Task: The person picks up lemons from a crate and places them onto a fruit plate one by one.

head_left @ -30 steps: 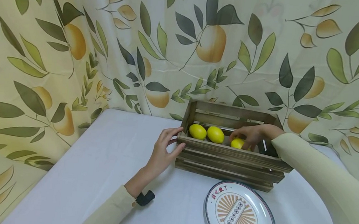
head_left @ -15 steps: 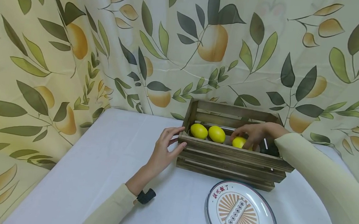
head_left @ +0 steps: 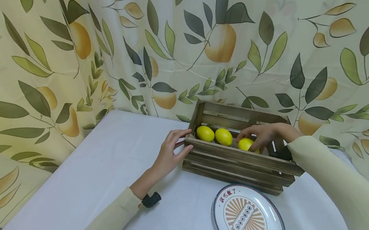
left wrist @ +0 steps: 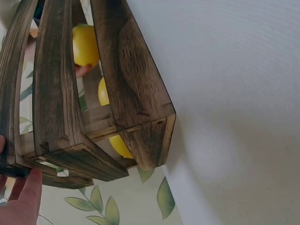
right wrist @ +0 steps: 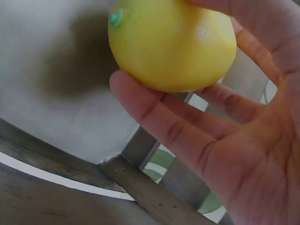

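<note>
A dark wooden slatted crate (head_left: 243,155) stands on the white-covered table. Inside it, two yellow lemons (head_left: 223,137) lie side by side at the left. My right hand (head_left: 264,134) reaches into the crate's right half and holds another lemon (right wrist: 173,47). In the right wrist view its fingers curl round that lemon, above the crate's pale floor. My left hand (head_left: 170,151) grips the crate's left end, fingers at the upper rim and thumb on the front side. Only part of the left hand's fingers (left wrist: 30,197) shows in the left wrist view.
A round white plate (head_left: 278,209) with a dark rim, red characters and an orange sunburst lies just in front of the crate. A curtain (head_left: 128,45) printed with fruit and leaves hangs behind. White tablecloth (head_left: 109,167) extends to the left.
The right hand and forearm have shifted slightly up and right, and more of its lemon now shows. The left hand keeps its place on the crate.
</note>
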{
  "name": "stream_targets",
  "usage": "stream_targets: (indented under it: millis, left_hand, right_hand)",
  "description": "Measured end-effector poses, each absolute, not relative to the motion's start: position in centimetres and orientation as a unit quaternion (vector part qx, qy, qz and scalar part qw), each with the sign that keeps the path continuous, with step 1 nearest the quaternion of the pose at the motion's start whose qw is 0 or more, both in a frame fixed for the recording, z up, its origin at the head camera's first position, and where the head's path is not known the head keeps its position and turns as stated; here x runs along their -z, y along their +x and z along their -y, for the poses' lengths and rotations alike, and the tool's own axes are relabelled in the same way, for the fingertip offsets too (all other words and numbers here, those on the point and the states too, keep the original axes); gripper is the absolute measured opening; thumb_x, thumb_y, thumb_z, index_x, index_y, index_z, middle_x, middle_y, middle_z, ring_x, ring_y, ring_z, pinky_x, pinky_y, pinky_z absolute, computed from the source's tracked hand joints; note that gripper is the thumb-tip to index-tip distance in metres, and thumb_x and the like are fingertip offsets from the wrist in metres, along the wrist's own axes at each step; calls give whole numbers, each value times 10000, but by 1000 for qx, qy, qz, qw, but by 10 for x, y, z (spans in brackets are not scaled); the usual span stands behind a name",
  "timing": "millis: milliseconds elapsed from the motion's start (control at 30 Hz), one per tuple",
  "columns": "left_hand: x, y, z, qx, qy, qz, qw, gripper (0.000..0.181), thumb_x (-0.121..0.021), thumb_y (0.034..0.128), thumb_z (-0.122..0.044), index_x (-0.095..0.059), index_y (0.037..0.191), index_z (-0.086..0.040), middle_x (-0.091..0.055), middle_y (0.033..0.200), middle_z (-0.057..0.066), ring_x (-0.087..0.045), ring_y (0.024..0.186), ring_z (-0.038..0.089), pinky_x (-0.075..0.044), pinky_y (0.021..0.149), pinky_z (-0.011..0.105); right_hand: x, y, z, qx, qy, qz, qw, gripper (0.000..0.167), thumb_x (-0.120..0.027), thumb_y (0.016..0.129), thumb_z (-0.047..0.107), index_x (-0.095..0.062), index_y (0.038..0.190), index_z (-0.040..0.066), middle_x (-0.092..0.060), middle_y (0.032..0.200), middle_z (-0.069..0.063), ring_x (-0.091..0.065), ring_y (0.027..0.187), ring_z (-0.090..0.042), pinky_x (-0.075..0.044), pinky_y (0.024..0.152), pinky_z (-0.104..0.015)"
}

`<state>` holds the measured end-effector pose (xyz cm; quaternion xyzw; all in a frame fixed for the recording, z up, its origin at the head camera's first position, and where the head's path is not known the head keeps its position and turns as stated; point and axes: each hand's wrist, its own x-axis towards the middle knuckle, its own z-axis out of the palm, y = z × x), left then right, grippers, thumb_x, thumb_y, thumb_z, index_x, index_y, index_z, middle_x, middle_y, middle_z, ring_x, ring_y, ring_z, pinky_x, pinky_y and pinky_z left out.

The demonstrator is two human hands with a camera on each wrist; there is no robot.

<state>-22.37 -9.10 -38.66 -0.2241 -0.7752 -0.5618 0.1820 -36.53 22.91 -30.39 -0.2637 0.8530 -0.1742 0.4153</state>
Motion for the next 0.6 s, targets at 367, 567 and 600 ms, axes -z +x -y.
stream_targets:
  millis: [367, 567, 600]
  left_hand:
    - [388, -224, 90, 569, -238, 765, 185, 445, -646, 938, -54, -527, 1367, -39, -464, 1311, 144, -499, 1249, 285, -493, 1022, 324]
    - [388, -222, 91, 564, -244, 767, 186, 447, -640, 942, -49, -513, 1369, -9, -448, 1316, 156, -492, 1243, 288, -486, 1021, 287]
    - [388, -222, 91, 564, -243, 767, 186, 446, -639, 943, -48, -512, 1368, -1, -448, 1315, 157, -493, 1241, 288, -487, 1021, 289]
  right_hand:
    - [280, -359, -231, 195, -291, -857, 377, 581, -717, 861, 110, -466, 1381, 42, -421, 1324, -181, -488, 1047, -278, -592, 765, -342]
    - [268, -351, -233, 218, -299, -859, 354, 587, -746, 860, 112, -477, 1377, 42, -400, 1369, -178, -495, 1038, -275, -595, 762, -339]
    - [266, -350, -234, 223, -302, -858, 350, 588, -750, 857, 115, -480, 1374, 40, -386, 1388, -186, -502, 1041, -280, -600, 767, -344]
